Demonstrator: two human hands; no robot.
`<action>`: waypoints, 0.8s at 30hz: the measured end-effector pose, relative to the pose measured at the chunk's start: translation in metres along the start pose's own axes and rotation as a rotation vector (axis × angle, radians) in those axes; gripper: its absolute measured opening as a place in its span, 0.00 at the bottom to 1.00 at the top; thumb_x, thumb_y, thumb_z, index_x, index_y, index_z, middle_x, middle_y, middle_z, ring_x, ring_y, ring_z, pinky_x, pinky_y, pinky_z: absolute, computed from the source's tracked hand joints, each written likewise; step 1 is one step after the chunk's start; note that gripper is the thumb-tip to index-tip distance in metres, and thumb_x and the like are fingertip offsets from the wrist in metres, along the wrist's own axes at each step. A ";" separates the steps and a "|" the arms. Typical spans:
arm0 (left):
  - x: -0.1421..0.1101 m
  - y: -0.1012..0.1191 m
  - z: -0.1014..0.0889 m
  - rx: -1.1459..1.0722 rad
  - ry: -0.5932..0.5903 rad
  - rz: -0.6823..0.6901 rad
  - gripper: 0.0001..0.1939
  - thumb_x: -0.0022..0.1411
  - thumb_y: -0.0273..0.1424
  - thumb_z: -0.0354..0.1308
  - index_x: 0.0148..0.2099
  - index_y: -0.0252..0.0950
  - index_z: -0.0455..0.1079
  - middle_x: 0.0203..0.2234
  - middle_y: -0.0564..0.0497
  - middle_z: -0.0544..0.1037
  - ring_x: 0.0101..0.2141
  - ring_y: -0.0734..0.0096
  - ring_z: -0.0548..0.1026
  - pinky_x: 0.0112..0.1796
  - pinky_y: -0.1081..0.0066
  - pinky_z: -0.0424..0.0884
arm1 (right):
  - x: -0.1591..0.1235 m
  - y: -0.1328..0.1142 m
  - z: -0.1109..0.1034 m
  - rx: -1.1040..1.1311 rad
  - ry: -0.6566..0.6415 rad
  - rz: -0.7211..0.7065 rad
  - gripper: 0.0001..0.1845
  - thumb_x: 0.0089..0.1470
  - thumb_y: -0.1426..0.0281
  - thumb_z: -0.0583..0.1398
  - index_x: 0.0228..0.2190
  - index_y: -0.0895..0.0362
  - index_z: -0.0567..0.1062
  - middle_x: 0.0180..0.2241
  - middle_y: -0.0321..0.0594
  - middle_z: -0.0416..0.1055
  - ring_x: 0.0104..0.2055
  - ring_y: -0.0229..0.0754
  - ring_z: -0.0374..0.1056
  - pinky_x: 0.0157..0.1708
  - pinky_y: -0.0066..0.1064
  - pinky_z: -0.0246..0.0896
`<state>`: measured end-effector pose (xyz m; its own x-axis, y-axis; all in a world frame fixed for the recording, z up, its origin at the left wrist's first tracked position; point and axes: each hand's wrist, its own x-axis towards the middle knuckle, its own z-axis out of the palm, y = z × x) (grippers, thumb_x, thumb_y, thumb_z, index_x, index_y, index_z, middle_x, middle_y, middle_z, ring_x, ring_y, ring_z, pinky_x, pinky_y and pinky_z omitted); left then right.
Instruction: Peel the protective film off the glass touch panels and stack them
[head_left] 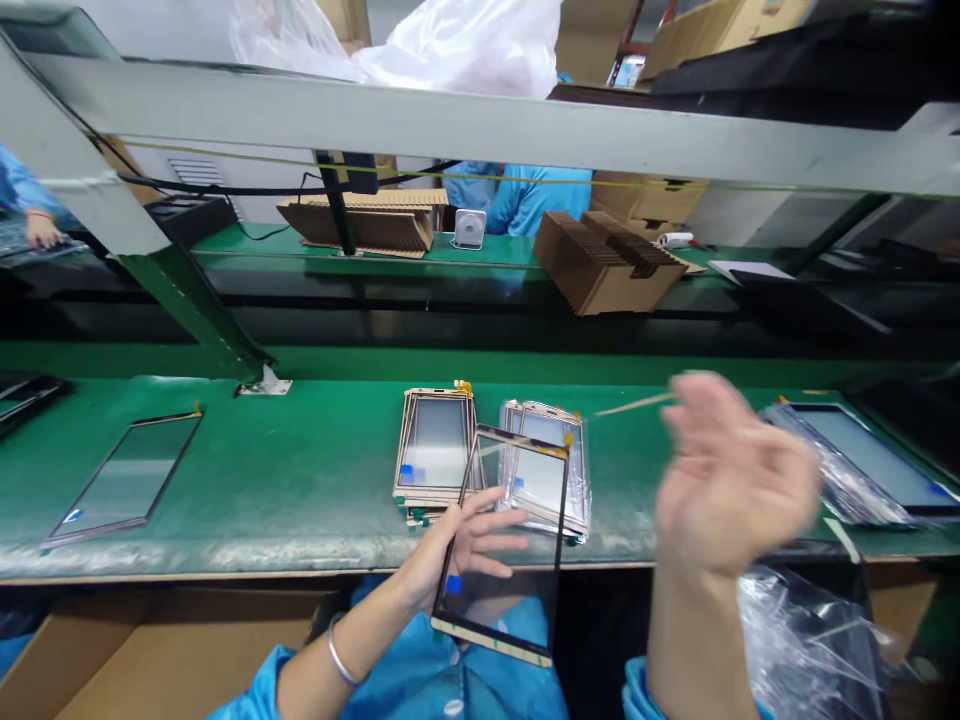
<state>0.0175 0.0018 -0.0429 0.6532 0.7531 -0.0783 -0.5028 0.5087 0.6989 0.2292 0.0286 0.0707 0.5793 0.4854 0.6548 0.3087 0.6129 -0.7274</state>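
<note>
My left hand (457,545) holds a clear touch panel (504,590) with a thin gold frame, tilted up over the front edge of the green table (300,480). Its fingers spread behind the glass and its thumb sits on the left edge. My right hand (731,480) is raised to the right of the panel and smeared by motion; a thin strip (634,404) trails from its top toward the left. Behind the held panel lie two stacks of panels, a bare one (435,445) and one in clear wrapping (544,470).
A single panel (127,478) lies at the table's left. Bagged dark panels (862,460) sit at the right, crumpled clear film (806,640) below them. Cardboard stacks (607,265) stand on the far bench, behind a grey beam (480,125). Another person in blue (525,200) works opposite.
</note>
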 end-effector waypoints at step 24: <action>-0.002 0.021 0.027 0.183 0.245 0.292 0.20 0.64 0.34 0.55 0.58 0.45 0.64 0.54 0.45 0.72 0.51 0.52 0.72 0.45 0.59 0.72 | -0.152 0.034 -0.061 -0.202 -0.549 0.505 0.06 0.58 0.69 0.56 0.29 0.55 0.68 0.29 0.37 0.64 0.30 0.38 0.66 0.30 0.29 0.65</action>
<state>0.0208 -0.0008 -0.0088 0.3334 0.9427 -0.0096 -0.5235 0.1936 0.8297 0.1978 -0.0621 -0.0657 0.2454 0.9479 0.2033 0.2686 0.1350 -0.9537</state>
